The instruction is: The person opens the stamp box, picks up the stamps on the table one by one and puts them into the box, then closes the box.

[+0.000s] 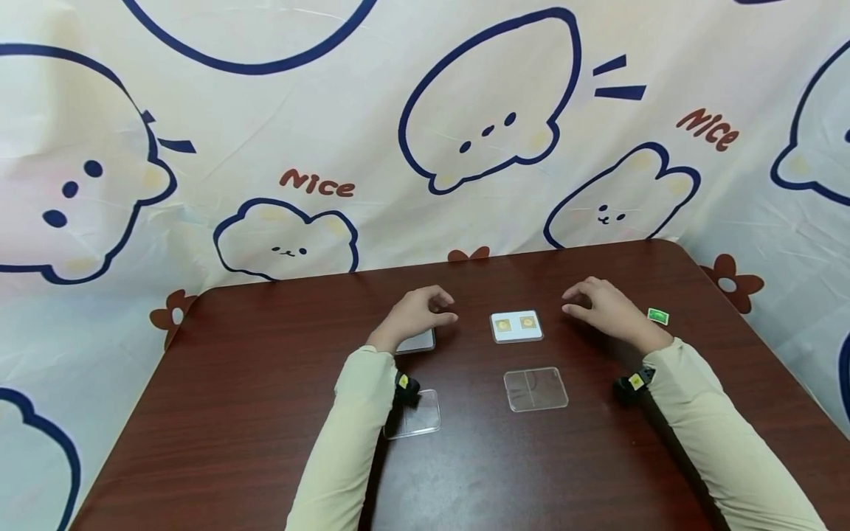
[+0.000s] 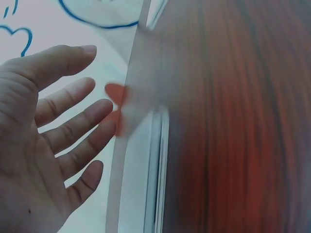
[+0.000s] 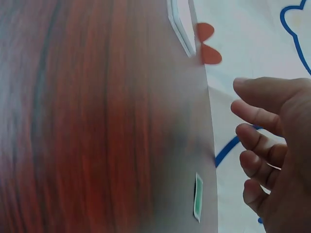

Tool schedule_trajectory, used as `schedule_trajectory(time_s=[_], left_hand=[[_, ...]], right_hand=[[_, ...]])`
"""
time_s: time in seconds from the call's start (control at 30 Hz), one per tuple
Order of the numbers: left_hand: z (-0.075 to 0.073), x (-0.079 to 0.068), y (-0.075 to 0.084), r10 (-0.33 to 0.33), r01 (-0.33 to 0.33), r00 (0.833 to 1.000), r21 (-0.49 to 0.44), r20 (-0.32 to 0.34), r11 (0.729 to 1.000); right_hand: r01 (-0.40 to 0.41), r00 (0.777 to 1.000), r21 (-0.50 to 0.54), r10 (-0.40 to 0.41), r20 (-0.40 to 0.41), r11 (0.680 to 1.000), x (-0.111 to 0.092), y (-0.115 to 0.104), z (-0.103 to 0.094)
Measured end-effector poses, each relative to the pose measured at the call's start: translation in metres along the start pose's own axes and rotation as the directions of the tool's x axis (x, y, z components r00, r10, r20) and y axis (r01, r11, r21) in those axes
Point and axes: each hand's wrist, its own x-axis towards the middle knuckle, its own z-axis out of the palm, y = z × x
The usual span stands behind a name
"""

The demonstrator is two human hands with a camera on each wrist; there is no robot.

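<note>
My left hand, fingers loosely bent and holding nothing, hovers over a flat white case that it partly hides. Spread, relaxed fingers show on the left hand in the left wrist view, beside the case's thin edge. Between the hands lies a second flat white case bearing two small gold-coloured squares. To its right my right hand is above the table, thumb apart from the fingers, with nothing in it. Just beyond that wrist lies a small green stamp-like piece.
Two clear plastic lids lie nearer me: one lid below the middle case, the other lid partly behind my left wrist camera. The brown wooden table ends at a cartoon-printed cloth at the back and sides.
</note>
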Motion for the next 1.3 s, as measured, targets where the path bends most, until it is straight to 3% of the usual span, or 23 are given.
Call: schedule_trajectory(time_s=[0.2, 0.43, 0.73, 1.3], left_hand=[[-0.016, -0.014, -0.018, -0.041, 0.041, 0.999, -0.012, -0.034, 0.999], [-0.028, -0.027, -0.030, -0.074, 0.078, 0.995, 0.050, -0.062, 0.996], [-0.035, -0.037, -0.038, -0.092, 0.090, 0.996, 0.080, 0.018, 0.993], [-0.042, -0.054, -0.055, -0.112, 0.110, 0.993, 0.063, 0.040, 0.992]], right_hand=[[-0.054, 0.999, -0.004, 0.054, -0.008, 0.999, -0.005, 0.011, -0.007], [-0.055, 0.998, -0.018, 0.055, -0.021, 0.998, -0.010, 0.022, -0.010], [-0.100, 0.995, 0.002, 0.100, -0.019, 0.995, -0.015, 0.031, -0.015], [-0.113, 0.994, -0.026, 0.113, 0.006, 0.993, -0.019, 0.044, -0.013]])
